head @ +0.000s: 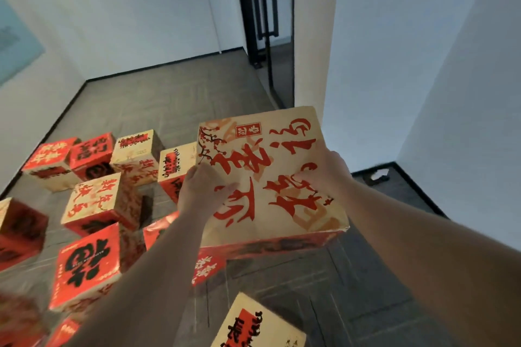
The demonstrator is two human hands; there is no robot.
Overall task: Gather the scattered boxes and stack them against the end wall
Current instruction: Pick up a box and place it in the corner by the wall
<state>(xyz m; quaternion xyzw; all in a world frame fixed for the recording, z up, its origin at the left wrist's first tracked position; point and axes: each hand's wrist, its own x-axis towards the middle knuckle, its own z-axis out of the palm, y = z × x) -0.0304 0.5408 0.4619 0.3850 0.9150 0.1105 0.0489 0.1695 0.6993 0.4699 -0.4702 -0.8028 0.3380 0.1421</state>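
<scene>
I hold a cream box with large red calligraphy [270, 155] up in front of me, its top face tilted toward the camera. My left hand [201, 191] grips its left side and my right hand [324, 172] presses on its right part. Several red and cream boxes lie scattered on the grey floor at the left, among them a red box with a black character [87, 265] and a cream-topped box [98, 200]. Another cream box [259, 324] sits at the bottom edge. The white end wall [135, 14] stands beyond bare floor.
A black-framed glass door [262, 8] stands at the back right of the end wall. A white wall corner [380, 51] juts in at the right, close to the held box. Grey carpet floor [174, 98] stretches between the scattered boxes and the end wall.
</scene>
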